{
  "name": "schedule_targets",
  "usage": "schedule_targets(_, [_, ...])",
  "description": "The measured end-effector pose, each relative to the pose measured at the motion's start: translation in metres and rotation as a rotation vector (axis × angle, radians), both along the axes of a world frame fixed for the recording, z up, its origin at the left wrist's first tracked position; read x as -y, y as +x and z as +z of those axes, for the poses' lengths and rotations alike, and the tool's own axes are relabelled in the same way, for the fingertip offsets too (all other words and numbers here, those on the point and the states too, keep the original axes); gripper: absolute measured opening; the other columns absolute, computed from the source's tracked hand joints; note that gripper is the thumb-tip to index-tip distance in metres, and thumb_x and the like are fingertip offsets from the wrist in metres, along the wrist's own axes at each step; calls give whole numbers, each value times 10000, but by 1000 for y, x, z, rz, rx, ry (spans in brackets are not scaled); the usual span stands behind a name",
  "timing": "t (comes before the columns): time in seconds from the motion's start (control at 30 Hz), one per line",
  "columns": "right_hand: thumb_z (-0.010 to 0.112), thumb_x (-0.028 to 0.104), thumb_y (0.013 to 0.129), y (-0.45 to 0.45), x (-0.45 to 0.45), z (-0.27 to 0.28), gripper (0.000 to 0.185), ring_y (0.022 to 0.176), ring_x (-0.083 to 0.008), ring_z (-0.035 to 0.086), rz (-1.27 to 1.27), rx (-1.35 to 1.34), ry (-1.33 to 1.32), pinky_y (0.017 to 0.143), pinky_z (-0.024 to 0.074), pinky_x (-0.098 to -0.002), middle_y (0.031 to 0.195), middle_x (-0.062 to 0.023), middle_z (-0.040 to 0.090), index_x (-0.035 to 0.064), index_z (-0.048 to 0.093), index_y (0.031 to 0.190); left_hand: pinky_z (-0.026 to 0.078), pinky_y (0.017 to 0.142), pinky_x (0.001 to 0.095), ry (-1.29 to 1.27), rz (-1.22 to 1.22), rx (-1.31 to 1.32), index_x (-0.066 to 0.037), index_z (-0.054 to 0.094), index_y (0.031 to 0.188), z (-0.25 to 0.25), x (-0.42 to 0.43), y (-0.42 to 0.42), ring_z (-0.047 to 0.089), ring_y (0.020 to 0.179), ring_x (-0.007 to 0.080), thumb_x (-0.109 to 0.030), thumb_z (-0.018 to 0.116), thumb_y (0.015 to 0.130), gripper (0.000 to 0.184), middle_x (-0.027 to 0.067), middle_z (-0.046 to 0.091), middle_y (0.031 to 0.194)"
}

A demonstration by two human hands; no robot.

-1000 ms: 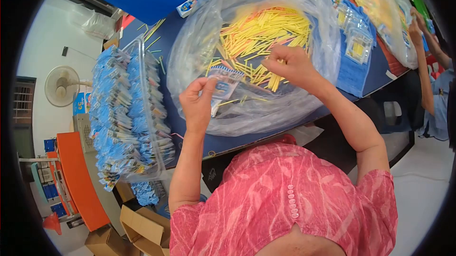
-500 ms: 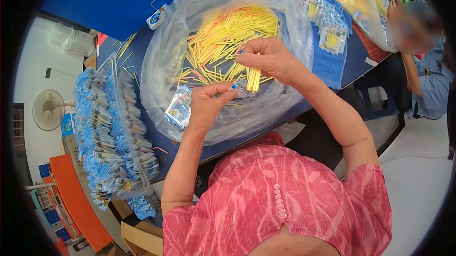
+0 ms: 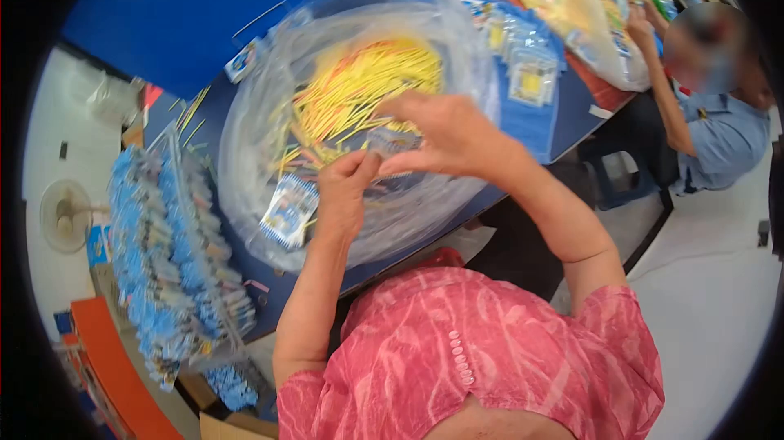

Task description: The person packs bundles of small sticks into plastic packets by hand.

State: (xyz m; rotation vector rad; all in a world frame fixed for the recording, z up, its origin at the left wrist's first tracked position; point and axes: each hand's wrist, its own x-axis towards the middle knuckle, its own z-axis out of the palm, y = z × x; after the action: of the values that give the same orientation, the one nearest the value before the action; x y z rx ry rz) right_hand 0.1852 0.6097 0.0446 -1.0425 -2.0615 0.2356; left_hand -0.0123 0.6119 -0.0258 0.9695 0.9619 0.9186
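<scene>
My left hand (image 3: pixel 347 187) is closed, its fingertips pinching the edge of a small clear packet (image 3: pixel 394 142) that is blurred. My right hand (image 3: pixel 453 134) curves over that packet, its thumb stretched towards my left fingertips and its fingers apart. Whether straws are inside the packet is too blurred to tell. Beneath both hands, yellow and pink straws (image 3: pixel 367 81) lie heaped in a large clear plastic bag (image 3: pixel 245 146) with its mouth spread wide. A blue-and-white printed packet (image 3: pixel 288 210) is beside my left wrist; I cannot tell whether it is held.
To the left, a clear bin (image 3: pixel 224 293) is packed with blue packets. Several filled packets (image 3: pixel 531 73) rest on a blue towel (image 3: pixel 523 134). Across the table's right end sits another person (image 3: pixel 719 138) by a plastic bag (image 3: pixel 572 15). A fan (image 3: pixel 67 215) stands far left.
The bunch of yellow straws in my right hand no longer shows there, and its fingers have spread. My right hand has come down closer to my left. The whole view has shifted.
</scene>
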Motion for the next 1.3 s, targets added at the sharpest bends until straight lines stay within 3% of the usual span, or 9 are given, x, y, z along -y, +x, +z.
schedule_targets(0.17, [729, 123, 773, 55, 19, 18, 298, 750, -165, 662, -61, -224, -220, 674, 505, -268, 865, -93, 689, -3, 633, 1025, 458, 687, 219, 79, 36, 116, 16, 686, 983, 23, 5, 32, 585, 798, 58, -107, 664, 874, 166, 9, 681, 890])
schedule_targets(0.27, [712, 90, 806, 150, 0, 15, 247, 755, -73, 613, -288, -573, -401, 653, 488, -219, 860, -10, 670, 19, 648, 1034, 479, 687, 284, 367, 17, -188, -22, 704, 930, 18, -4, 17, 629, 778, 145, -119, 686, 835, 137, 47, 701, 892])
schedule_targets(0.4, [716, 107, 802, 240, -41, -35, 254, 680, -105, 597, -500, -302, -463, 603, 479, -243, 824, -25, 666, 21, 646, 1030, 487, 699, 377, 865, 15, -778, -63, 716, 858, -4, -23, -5, 634, 761, 266, -122, 718, 752, 121, 84, 688, 854])
schedule_targets(0.5, [705, 109, 797, 228, -41, -42, 228, 666, -173, 597, -722, 547, 317, 586, 471, -267, 803, -71, 654, 23, 649, 1001, 472, 707, 392, 948, -37, -931, -56, 713, 839, -6, -25, -2, 620, 776, 282, -119, 724, 721, 135, 100, 678, 841])
schedule_targets(0.6, [685, 115, 792, 155, -46, 2, 178, 734, -248, 609, -491, 179, 283, 629, 484, -319, 846, -110, 644, 22, 646, 939, 460, 713, 409, 964, -79, -1026, -53, 709, 824, -7, -29, 2, 609, 784, 295, -117, 723, 704, 136, 102, 671, 824])
schedule_targets(0.73, [637, 100, 781, 38, -65, -4, 90, 767, -307, 614, 65, 337, 63, 663, 493, -392, 843, -118, 625, 28, 628, 835, 451, 716, 424, 925, -120, -1044, -56, 706, 806, -6, -30, 4, 602, 788, 303, -114, 713, 706, 115, 93, 667, 801])
schedule_targets(0.9, [581, 85, 746, -29, -143, -69, 73, 780, -306, 641, 36, 541, 88, 666, 513, -408, 818, -136, 608, 31, 631, 750, 434, 716, 426, 946, -28, -1000, -93, 710, 791, -1, -21, -14, 602, 793, 292, -150, 687, 737, 81, 83, 658, 775])
schedule_targets(1.07, [576, 52, 736, -62, -169, -79, 108, 815, -320, 635, 91, 683, 65, 687, 510, -409, 878, -159, 621, 21, 640, 817, 459, 685, 415, 948, 34, -989, -52, 704, 782, 6, -24, -37, 619, 732, 284, -116, 699, 728, 84, 107, 671, 765])
schedule_targets(1.3, [600, 55, 693, -69, -180, -79, 54, 822, -328, 636, 69, 773, 21, 699, 509, -405, 761, -178, 632, 27, 643, 711, 457, 674, 374, 787, 85, -854, -64, 695, 767, 13, -28, -42, 623, 744, 259, -125, 669, 761, 66, 93, 667, 766])
